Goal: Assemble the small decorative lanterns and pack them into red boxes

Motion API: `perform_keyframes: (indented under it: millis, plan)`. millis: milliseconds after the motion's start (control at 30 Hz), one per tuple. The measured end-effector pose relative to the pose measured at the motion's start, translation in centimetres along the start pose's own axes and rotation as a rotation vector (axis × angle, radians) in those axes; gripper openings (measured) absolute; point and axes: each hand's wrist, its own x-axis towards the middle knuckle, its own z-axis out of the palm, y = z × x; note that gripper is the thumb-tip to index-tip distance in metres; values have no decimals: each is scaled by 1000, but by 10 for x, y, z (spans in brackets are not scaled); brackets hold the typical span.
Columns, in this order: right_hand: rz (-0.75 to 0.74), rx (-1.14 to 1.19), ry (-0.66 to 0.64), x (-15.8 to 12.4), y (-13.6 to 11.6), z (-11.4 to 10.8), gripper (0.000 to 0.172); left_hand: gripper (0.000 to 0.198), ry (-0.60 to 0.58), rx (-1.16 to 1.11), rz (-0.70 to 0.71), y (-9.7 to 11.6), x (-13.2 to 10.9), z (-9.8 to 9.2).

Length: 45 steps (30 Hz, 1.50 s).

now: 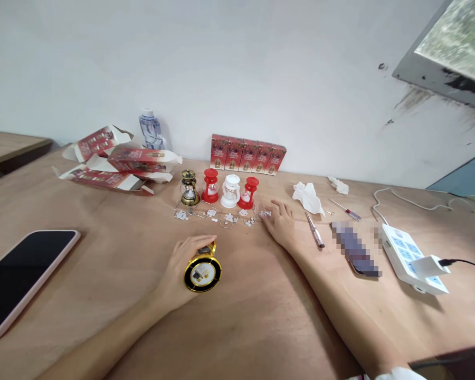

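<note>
My left hand [182, 269] is closed round a small gold lantern [202, 272], held with its round underside turned toward me. My right hand [279, 219] reaches forward, its fingers lying on the table by a row of small metal parts [221, 215]. Behind those parts stand a bronze lantern [190, 187], two red lanterns [210, 186] [248, 192] and a white lantern [230, 191].
Red boxes [247, 154] line the wall; opened boxes [119, 163] and a water bottle [150, 129] sit at the back left. A phone [19, 277] lies at left. Screwdrivers [314, 230], tissue [309, 196], a blurred object [356, 248] and a white power strip [414, 258] lie at right.
</note>
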Motion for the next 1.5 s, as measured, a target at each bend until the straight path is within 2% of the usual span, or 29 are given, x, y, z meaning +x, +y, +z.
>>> perform_keyframes:
  millis: [200,333,467,633,733,1000,1233,1500]
  plan:
    - [46,67,-21,2,2,0,24,52,-6,-9,0,-1,0,0]
    - [-4,275,29,1,1,-8,21,50,-3,-13,-4,-1,0,1]
    - [-51,417,3,0,-1,-14,26,49,4,12,5,0,0,0]
    - [44,349,19,1,4,-8,24,48,-1,28,-5,0,1,0]
    - [90,295,-19,2,8,-2,22,49,4,24,-3,0,1,1]
    - [103,229,-59,2,12,3,20,50,27,68,7,-2,1,0]
    - [120,240,-65,1,16,7,20,43,114,100,-109,0,2,1]
    - [124,223,-105,-1,10,1,17,42,80,101,-107,5,4,-2]
